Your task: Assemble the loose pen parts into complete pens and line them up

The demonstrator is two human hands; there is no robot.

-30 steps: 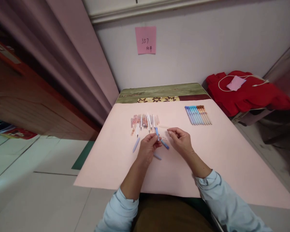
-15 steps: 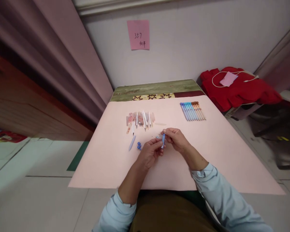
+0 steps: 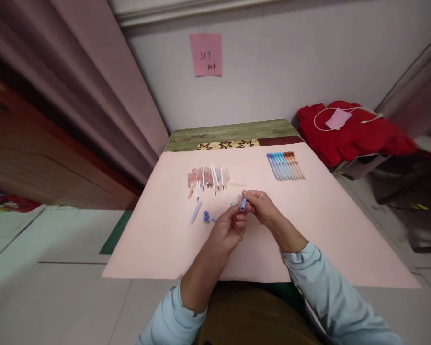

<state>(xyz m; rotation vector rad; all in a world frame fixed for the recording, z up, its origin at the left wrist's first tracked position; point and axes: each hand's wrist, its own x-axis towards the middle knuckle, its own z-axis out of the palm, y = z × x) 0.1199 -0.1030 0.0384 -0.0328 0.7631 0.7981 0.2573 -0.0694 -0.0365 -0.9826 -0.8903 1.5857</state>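
Note:
A short blue pen barrel [image 3: 243, 204] is held between my hands over the middle of the sheet, its hollow end tilted down toward me. My right hand [image 3: 261, 205] pinches its upper part between thumb and fingers. My left hand [image 3: 229, 230] is closed with curled fingers, its thumb and fingertip at the barrel's left side. Left of that hand are small blue clips [image 3: 206, 217] in a cluster and a pale blue-violet pen barrel [image 3: 196, 212]. Beyond them lie several white ink refills [image 3: 213, 179] over a pile of translucent pinkish pen parts [image 3: 194, 176].
A row of finished-looking pens [image 3: 286, 166], blue through brown, lies at the back right. A pale stick-like part [image 3: 237, 184] rests mid-sheet. The pink sheet [image 3: 147, 239] covers the table [image 3: 230, 128]. Red cloth with a white cable [image 3: 352, 129] sits beyond the right edge.
The blue barrel has tipped so its hollow end now faces me. My left hand has turned and its grip has shifted up along the barrel; a pale blue piece shows beside it.

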